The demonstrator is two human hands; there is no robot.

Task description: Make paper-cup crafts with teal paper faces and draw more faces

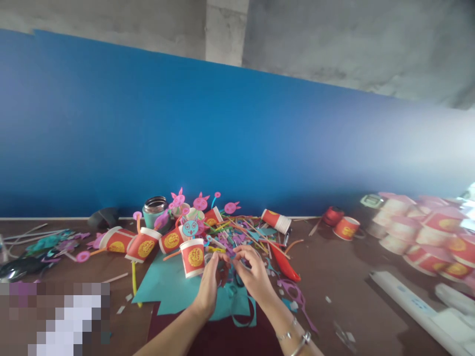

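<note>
1. Left hand [210, 283] and right hand [255, 277] curl inward; whether they pinch anything, I cannot tell.
2. Tapered cup [193, 259] sits beside the left hand, a flat, eared cutout [190, 227] above its rim.
3. Smooth teal paper [163, 281] lies beneath.

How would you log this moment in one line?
left hand: over teal paper, grip unclear | right hand: beside left, grip unclear | nearest cup: left of hands | blue cat face: above cup rim

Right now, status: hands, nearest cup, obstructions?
Left hand, right hand close together, grip unclear. Cup beside left hand, blue cutout above. Scraps crowd beyond both.
</note>
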